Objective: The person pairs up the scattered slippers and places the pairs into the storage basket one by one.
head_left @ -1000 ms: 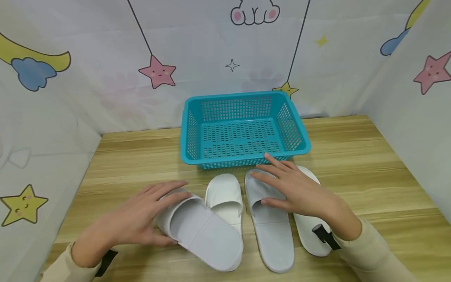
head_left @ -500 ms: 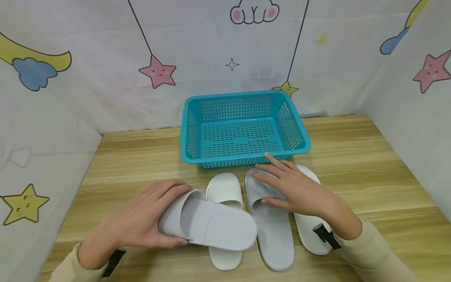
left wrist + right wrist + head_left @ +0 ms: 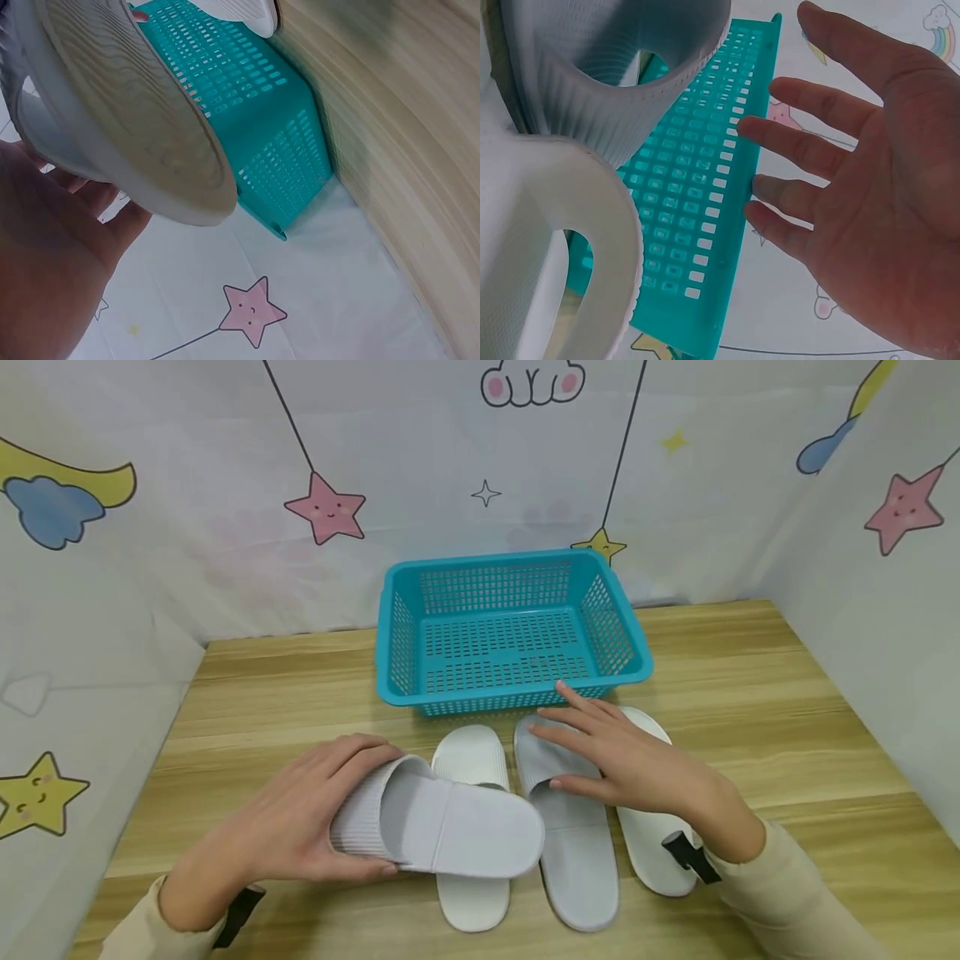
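Observation:
My left hand (image 3: pixel 300 818) grips a light grey slipper (image 3: pixel 487 831) by its ribbed strap, the fingers over the top and the thumb along the near side. The slipper's wavy-patterned sole (image 3: pixel 142 120) shows in the left wrist view. Under it, partly covered, a white slipper (image 3: pixel 468 756) lies on the table. My right hand (image 3: pixel 630 760) is spread above a second grey slipper (image 3: pixel 581 877) and a second white slipper (image 3: pixel 660 856), holding nothing. Its palm and extended fingers are plain in the right wrist view.
A turquoise mesh basket (image 3: pixel 510 686) stands behind the slippers with nothing in it. The wood-grain table (image 3: pixel 787 735) ends at a white cloth backdrop (image 3: pixel 420 452) printed with stars, which also rises at both sides.
My left fingers have closed on the grey slipper and turned it from slanting toward me to nearly sideways, heel to the right. The right hand has barely moved.

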Motion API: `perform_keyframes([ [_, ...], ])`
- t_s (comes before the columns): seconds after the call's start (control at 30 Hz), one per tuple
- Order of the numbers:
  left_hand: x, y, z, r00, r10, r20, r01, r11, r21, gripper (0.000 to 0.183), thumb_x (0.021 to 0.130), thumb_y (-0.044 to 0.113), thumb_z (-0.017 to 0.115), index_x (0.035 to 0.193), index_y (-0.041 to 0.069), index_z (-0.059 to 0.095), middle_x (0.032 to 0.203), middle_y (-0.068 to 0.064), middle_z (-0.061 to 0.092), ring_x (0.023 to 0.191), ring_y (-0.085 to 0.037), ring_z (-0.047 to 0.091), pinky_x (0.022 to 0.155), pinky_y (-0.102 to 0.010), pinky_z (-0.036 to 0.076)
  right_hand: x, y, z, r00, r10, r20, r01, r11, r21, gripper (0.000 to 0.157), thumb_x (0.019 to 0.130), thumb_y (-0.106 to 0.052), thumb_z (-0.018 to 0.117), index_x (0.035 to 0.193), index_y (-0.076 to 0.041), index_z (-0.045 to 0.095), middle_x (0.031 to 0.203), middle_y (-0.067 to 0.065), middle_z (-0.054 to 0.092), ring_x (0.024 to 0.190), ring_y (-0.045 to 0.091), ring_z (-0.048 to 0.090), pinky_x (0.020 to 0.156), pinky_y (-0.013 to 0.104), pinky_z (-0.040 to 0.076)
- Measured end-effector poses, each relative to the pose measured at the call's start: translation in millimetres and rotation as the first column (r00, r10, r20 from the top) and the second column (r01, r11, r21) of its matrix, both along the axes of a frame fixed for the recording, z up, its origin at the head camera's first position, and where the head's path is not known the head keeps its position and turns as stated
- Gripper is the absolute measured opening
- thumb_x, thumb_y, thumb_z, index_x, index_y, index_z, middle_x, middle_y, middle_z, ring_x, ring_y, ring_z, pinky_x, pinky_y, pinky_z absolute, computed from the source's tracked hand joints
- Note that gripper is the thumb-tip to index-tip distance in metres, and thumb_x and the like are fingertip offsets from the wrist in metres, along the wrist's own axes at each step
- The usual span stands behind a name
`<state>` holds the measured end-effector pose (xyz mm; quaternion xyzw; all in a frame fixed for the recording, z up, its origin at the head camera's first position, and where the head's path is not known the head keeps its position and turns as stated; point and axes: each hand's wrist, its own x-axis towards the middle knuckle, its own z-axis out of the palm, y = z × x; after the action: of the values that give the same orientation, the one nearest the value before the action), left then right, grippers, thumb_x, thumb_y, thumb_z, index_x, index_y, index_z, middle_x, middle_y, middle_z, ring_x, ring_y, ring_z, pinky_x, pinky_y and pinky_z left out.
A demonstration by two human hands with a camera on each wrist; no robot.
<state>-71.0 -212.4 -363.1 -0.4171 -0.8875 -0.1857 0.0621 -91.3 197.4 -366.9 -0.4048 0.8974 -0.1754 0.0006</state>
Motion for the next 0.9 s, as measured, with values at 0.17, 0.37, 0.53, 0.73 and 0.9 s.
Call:
perform_keyframes([
  [0.17, -0.5, -0.2, 0.0, 1.0, -0.006, -0.019, 0.007, 1.0, 0.015, 0.101, 0.073, 0.078, 0.082, 0.15, 0.021, 0.053, 0.143, 0.005, 0.056, 0.122, -0.015, 0.057, 0.096, -0.045, 0.053, -0.4, -0.3, 0.0, 1.0, -0.003, -0.002, 0.003, 1.0, -0.011, 0.06, 0.1, -0.033, 0.076, 0.154, -0.013, 0.057, 0.155, 0.011, 0.056, 0.158, 0.044, 0.028, 0.116, 0.07, 0.037],
  [0.37, -0.8, 0.3, 0.8, 1.0, 0.01, -0.026, -0.01, 1.0, 0.026, 0.102, 0.073, 0.077, 0.083, 0.151, 0.019, 0.053, 0.145, 0.005, 0.055, 0.124, -0.014, 0.055, 0.1, -0.043, 0.05, -0.8, -0.1, 3.7, 0.999, 0.024, -0.046, -0.025, 0.999, -0.026, 0.053, 0.102, -0.023, 0.074, 0.151, -0.012, 0.059, 0.151, 0.011, 0.06, 0.154, 0.043, 0.037, 0.115, 0.067, 0.041],
  [0.53, -2.5, 2.0, 0.2, 0.997, 0.017, -0.078, -0.012, 0.998, 0.06, 0.104, 0.072, 0.079, 0.083, 0.149, 0.015, 0.056, 0.143, 0.001, 0.057, 0.121, -0.016, 0.056, 0.098, -0.044, 0.047, -2.2, 1.5, 6.1, 0.998, 0.039, -0.045, -0.041, 0.999, -0.031, 0.046, 0.102, -0.003, 0.068, 0.147, -0.011, 0.063, 0.149, 0.01, 0.063, 0.148, 0.038, 0.049, 0.115, 0.059, 0.045],
  [0.73, -3.6, 3.7, 0.1, 0.993, 0.036, -0.114, -0.026, 0.996, 0.087, 0.101, 0.074, 0.081, 0.079, 0.147, 0.013, 0.058, 0.137, 0.001, 0.06, 0.115, -0.015, 0.058, 0.092, -0.043, 0.049, -3.9, 5.4, 4.4, 0.997, 0.04, -0.065, -0.04, 0.999, -0.002, 0.053, 0.099, 0.013, 0.057, 0.145, -0.011, 0.064, 0.149, 0.012, 0.062, 0.142, 0.037, 0.055, 0.111, 0.057, 0.049],
  [0.9, -3.3, 3.7, -0.2, 0.992, 0.061, -0.113, -0.05, 0.994, 0.098, 0.102, 0.073, 0.081, 0.08, 0.146, 0.014, 0.058, 0.136, 0.0, 0.062, 0.113, -0.017, 0.059, 0.09, -0.044, 0.05, -4.2, 8.3, 0.4, 0.997, 0.055, -0.051, -0.054, 0.998, 0.016, 0.064, 0.093, 0.021, 0.053, 0.146, -0.013, 0.063, 0.15, 0.013, 0.061, 0.14, 0.038, 0.056, 0.109, 0.058, 0.051],
])
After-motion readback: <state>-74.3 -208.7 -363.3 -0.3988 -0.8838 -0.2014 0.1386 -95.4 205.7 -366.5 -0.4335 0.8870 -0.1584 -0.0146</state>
